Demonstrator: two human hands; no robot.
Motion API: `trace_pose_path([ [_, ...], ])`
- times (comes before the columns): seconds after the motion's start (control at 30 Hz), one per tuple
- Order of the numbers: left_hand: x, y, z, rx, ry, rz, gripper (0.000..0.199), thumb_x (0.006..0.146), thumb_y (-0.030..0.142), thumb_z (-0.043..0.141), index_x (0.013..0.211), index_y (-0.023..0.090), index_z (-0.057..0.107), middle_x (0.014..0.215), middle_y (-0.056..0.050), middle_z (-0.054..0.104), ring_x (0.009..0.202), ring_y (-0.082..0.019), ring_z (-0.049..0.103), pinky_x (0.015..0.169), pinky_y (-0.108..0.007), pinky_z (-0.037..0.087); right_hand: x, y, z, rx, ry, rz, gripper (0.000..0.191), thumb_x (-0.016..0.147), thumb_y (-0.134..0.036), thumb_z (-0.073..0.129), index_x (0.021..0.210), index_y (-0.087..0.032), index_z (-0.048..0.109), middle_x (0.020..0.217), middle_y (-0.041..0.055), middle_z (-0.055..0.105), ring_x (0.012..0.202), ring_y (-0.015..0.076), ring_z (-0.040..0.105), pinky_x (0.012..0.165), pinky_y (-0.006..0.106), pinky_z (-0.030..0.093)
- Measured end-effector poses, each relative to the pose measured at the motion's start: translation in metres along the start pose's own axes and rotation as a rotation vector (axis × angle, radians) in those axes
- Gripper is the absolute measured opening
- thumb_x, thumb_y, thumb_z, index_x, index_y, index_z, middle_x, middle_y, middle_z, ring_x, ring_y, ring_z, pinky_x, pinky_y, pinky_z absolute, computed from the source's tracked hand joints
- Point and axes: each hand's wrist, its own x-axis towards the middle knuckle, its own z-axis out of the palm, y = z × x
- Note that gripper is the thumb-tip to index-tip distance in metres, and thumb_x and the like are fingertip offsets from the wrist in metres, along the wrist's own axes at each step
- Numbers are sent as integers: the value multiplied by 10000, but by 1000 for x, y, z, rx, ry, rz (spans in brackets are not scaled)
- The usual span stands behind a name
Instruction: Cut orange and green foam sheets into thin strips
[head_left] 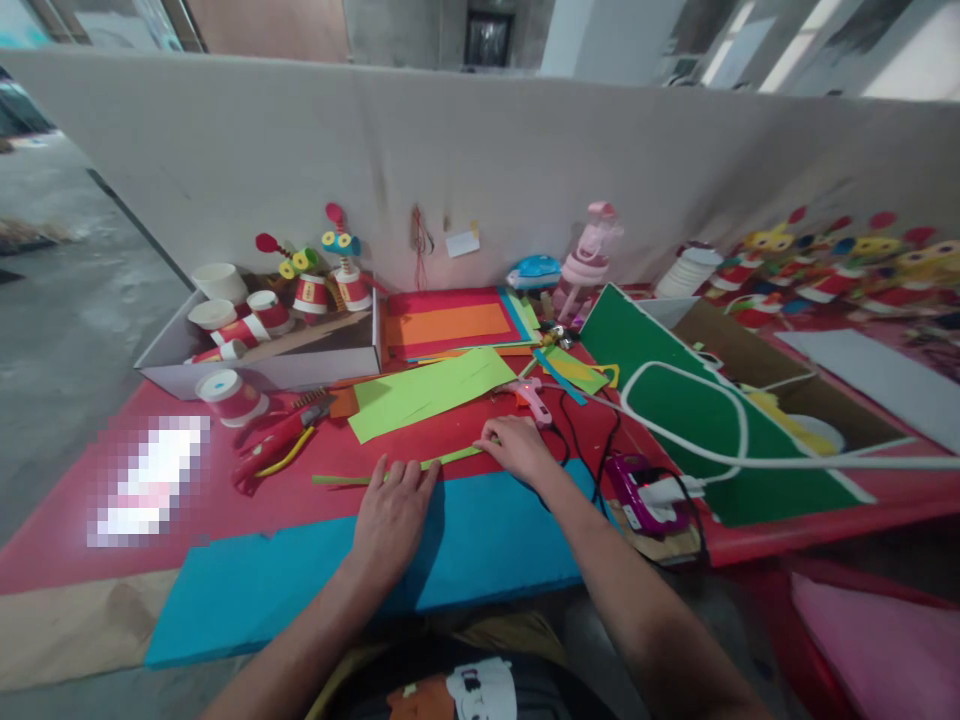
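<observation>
A narrow light-green paper strip (455,456) lies across the red table along the far edge of a blue sheet. My left hand (394,510) rests palm down on it, with its fingers spread and their tips pressing on the strip. At the strip's right end, my right hand (517,447) is closed, its thumb and fingertips pinching the paper. Just beyond the right hand lies a pink glue gun (534,400) with a small red light on. A wide light-green paper sheet (431,390) lies beyond both hands. The blue sheet (495,535) is under my wrists.
Red pliers (281,448) and a paper cup (229,397) stand left, before a box (322,365) of decorated cups. Right are a purple power box (646,495), a white cable (742,425) and a green-sided carton (675,430). A pale partition (480,150) rises behind.
</observation>
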Motion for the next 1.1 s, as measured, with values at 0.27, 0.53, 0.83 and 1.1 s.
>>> trace_pose_path([
  [0.27,-1,-3,0,-36,-2,-14,551,902,49,428,1413,227,535,1066,-99,641,1023,-255,574,1094,-531,348,-4,14,3,-3,60,2,225,962,-327,589,790,-190,636,788,32,681,792,189,580,750,316,323],
  [0.53,-2,-2,3,-40,35,-10,562,898,52,428,1424,229,519,1064,-100,625,1023,-258,563,1098,-547,337,-38,-10,8,-65,419,-20,321,1026,-310,387,1098,-164,663,1069,156,685,1037,291,580,931,449,424],
  [0.83,-3,-2,5,-47,28,-13,522,889,74,457,1380,216,566,1117,-112,628,1055,-269,558,1107,-537,329,-69,-44,51,-98,74,-418,627,1009,-450,416,1542,-133,321,1582,104,355,1487,272,263,1231,510,203],
  [1.1,-3,-1,4,-48,29,-19,520,895,95,461,1390,230,549,1096,-107,627,1041,-262,555,1114,-539,319,-68,-40,48,-124,45,-377,654,1008,-473,411,1566,-168,260,1603,81,294,1501,269,226,1231,531,182],
])
